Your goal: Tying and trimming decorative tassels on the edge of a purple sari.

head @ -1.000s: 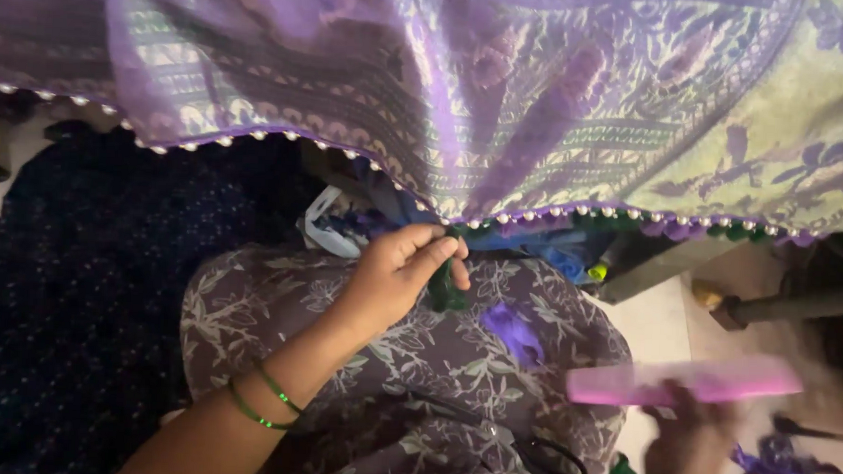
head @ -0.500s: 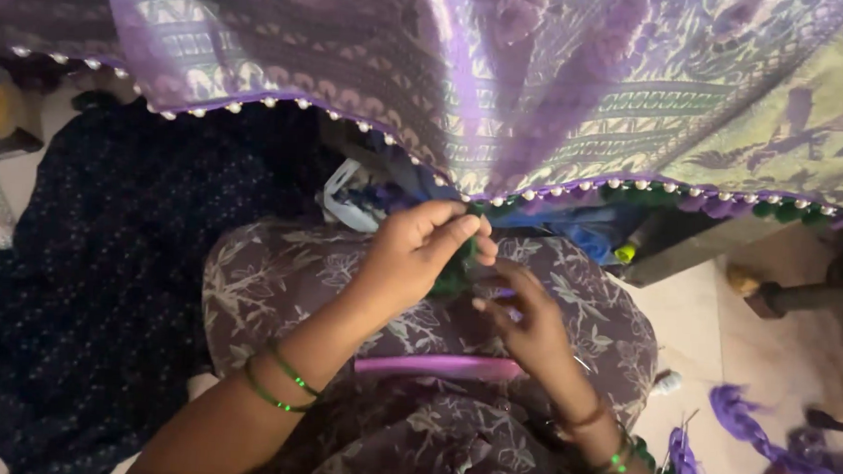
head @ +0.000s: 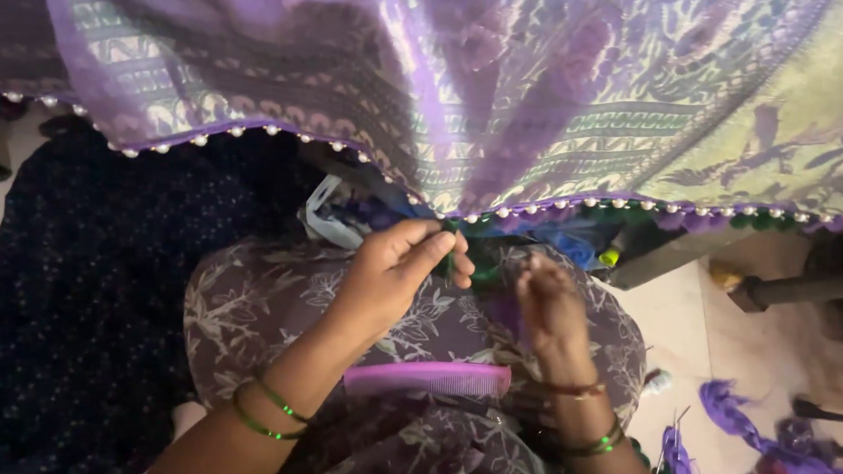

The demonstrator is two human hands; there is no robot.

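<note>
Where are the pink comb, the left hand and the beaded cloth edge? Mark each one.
pink comb (head: 427, 378), head view, on the middle of its spine.
left hand (head: 396, 269), head view, on the back of the hand.
beaded cloth edge (head: 198, 141), head view, on a pearl bead along the hem.

Pale tiled floor (head: 683, 324) at right, dark wooden furniture leg (head: 798, 287) resting on it

Both forearms are bare, with no sleeves in view. The left wrist (head: 267, 410) wears two thin green bangles. The right wrist (head: 584, 419) wears a thin reddish-gold bangle and, further up, green ones. The dress (head: 257, 306) is grey-purple with a pale leaf print.
</note>
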